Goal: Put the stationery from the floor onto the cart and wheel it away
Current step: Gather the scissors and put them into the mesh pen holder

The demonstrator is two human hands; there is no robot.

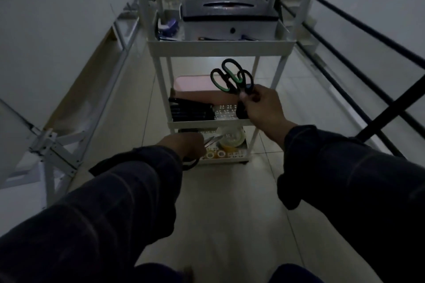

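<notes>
Two scissors point(232, 78) stick up from the gripping right hand point(262, 108); left hand point(184, 145) seemingly grasps another pair point(212, 140) beside the cart point(220, 45)

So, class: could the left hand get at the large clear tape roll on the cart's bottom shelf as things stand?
Probably yes. The left hand is already at the bottom shelf beside the large clear tape roll, but its grip is full: it holds metal scissors.
</notes>
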